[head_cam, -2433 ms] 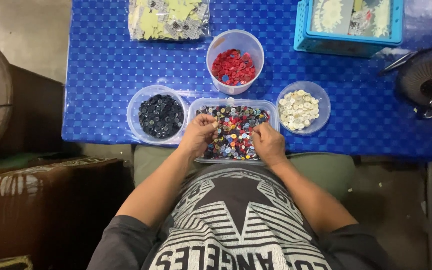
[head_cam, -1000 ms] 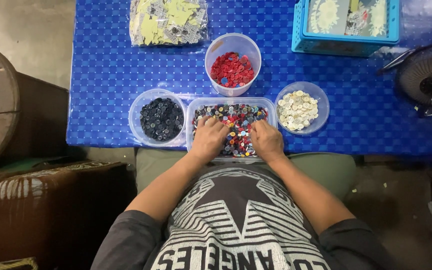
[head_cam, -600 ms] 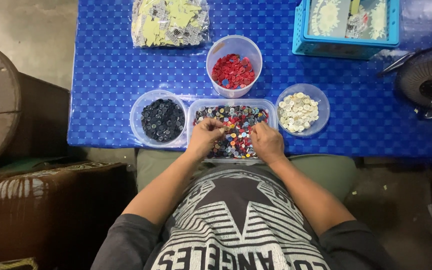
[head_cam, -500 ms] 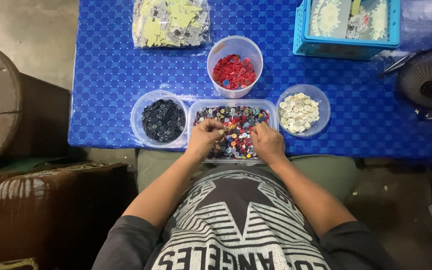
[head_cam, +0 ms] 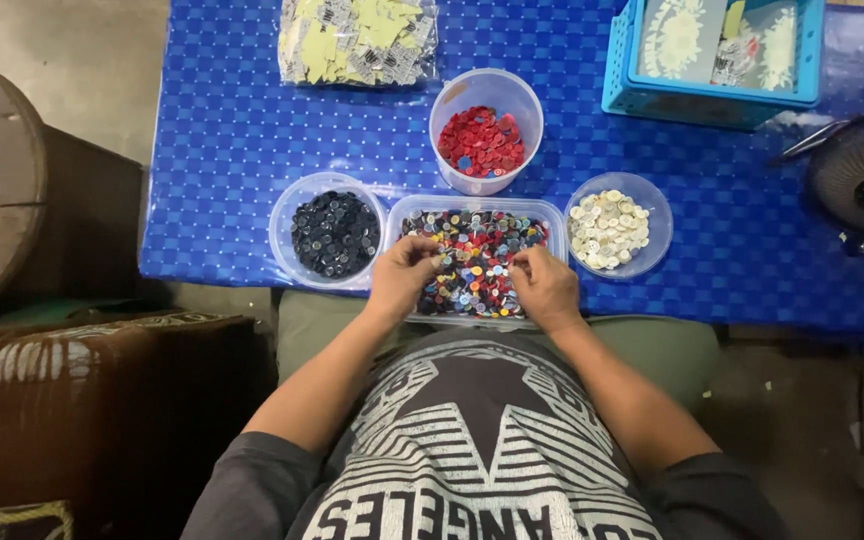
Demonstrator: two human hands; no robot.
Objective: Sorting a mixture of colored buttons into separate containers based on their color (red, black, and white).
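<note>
While both hands dig in the rectangular tray (head_cam: pixel 552 215) of mixed buttons (head_cam: pixel 477 262) at tabletop (head_cam: pixel 222 130) edge, left hand (head_cam: pixel 402 278) fingers curl, maybe pinching a button; right hand (head_cam: pixel 544 288) likewise curled, grip unclear. Dark-button tub (head_cam: pixel 297 200) sits left, cream-button tub (head_cam: pixel 652 205) right, w/ red-button cup (head_cam: pixel 512 95) behind.

A blue checked plastic tablecloth (head_cam: pixel 252 130) covers the table. The clear rectangular plastic tray (head_cam: pixel 552 212) holds mixed red, blue, yellow and white buttons. A clear round tub (head_cam: pixel 282 215) holds black buttons, a clear tall cup (head_cam: pixel 527 100) red ones with one blue, a clear round bowl (head_cam: pixel 657 215) cream ones. The light-blue plastic basket (head_cam: pixel 702 100) holds white-patterned cards. The dark grey shirt (head_cam: pixel 482 450) bears white stripes.
</note>
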